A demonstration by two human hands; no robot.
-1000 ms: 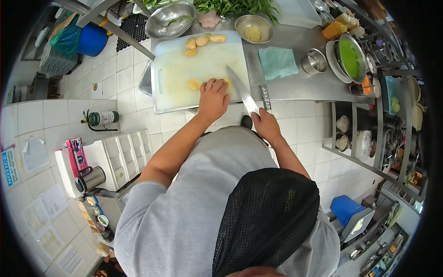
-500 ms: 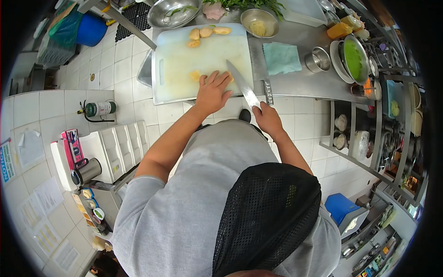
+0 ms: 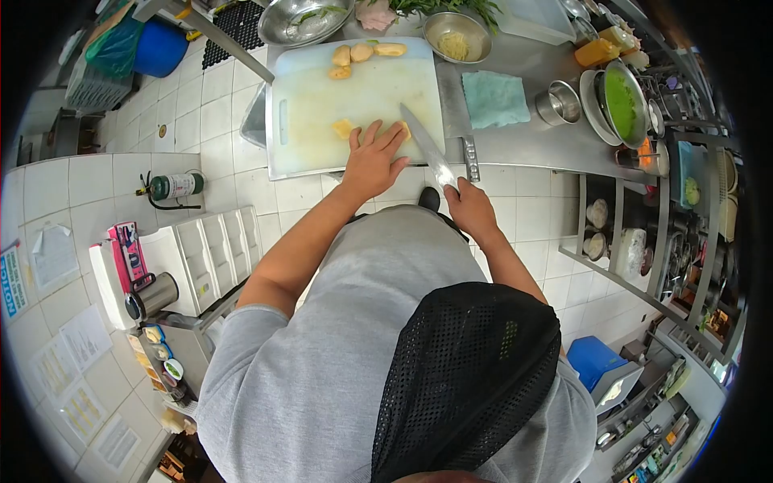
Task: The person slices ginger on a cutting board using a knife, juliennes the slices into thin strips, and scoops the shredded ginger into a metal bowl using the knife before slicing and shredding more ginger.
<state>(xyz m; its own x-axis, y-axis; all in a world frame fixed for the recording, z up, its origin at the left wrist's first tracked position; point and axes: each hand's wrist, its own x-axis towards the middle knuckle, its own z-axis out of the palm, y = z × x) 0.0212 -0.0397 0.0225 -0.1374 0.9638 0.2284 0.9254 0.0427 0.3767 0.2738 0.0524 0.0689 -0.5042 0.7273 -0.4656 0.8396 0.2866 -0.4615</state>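
On the white cutting board [image 3: 310, 145], my left hand [image 3: 372, 163] lies with its fingertips holding down a small pale-yellow piece of what looks like peeled ginger [image 3: 406, 130]. My right hand [image 3: 469, 208] is wrapped round the handle of a kitchen knife [image 3: 429, 149]. The blade points away from me over the board's right side, just right of the held piece. A flat ginger piece [image 3: 343, 129] lies left of my left fingertips. Several peeled ginger pieces [image 3: 362, 52] sit near the board's far edge.
Beyond the board stand a metal bowl of pale shreds [image 3: 454, 46] and a larger metal bowl [image 3: 303, 22]. To the right are a green cloth [image 3: 494, 100], a metal pot [image 3: 558, 104] and a bowl of green contents [image 3: 621, 101]. Another blade with a riveted handle [image 3: 471, 158] lies beside the board.
The view has shifted slightly. Both hands, the knife and the ginger pieces stay in nearly the same places on the board.
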